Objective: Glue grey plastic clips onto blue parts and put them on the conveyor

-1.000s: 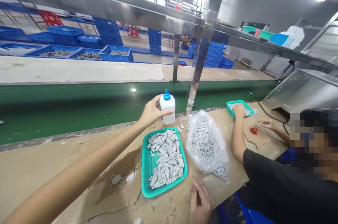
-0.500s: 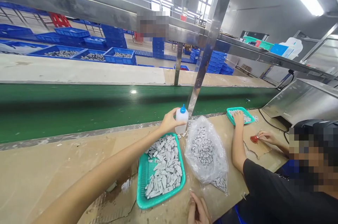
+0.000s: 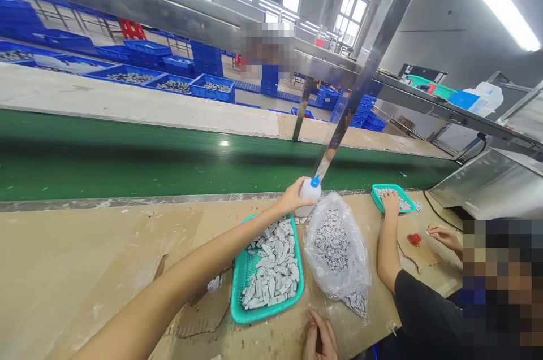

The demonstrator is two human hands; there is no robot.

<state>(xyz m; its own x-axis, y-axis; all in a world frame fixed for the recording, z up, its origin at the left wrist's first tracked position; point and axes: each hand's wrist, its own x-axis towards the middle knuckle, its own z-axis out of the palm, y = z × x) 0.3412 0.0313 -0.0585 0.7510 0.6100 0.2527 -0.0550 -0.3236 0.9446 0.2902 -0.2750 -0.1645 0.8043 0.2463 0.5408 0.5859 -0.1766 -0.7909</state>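
My left hand (image 3: 296, 197) is closed around a translucent white squeeze bottle (image 3: 310, 190) with a blue nozzle cap, which leans to the right beside the foot of the metal post. Under that forearm, a green plastic basket (image 3: 302, 278) holds many small flat grey-white pieces (image 3: 275, 269). Low in the picture, my right hand (image 3: 321, 337) rests near the cardboard-covered table with its fingers curled together. Whatever its fingertips hold, if anything, is hidden. Between basket and co-worker lies an open clear plastic bag (image 3: 358, 269) full of smaller grey pieces.
On the right a co-worker has one hand (image 3: 390, 200) in a smaller green basket (image 3: 412, 206) and the other (image 3: 443, 234) by a red lump (image 3: 414, 239). A slanting metal post (image 3: 352, 105) rises behind the bottle. Beyond the table edge runs a green belt (image 3: 127, 162).
The view has shifted, moving most things slightly right in the picture. The bottle in my left hand now leans more to the right. The co-worker's far hand has drawn away from the red lump.
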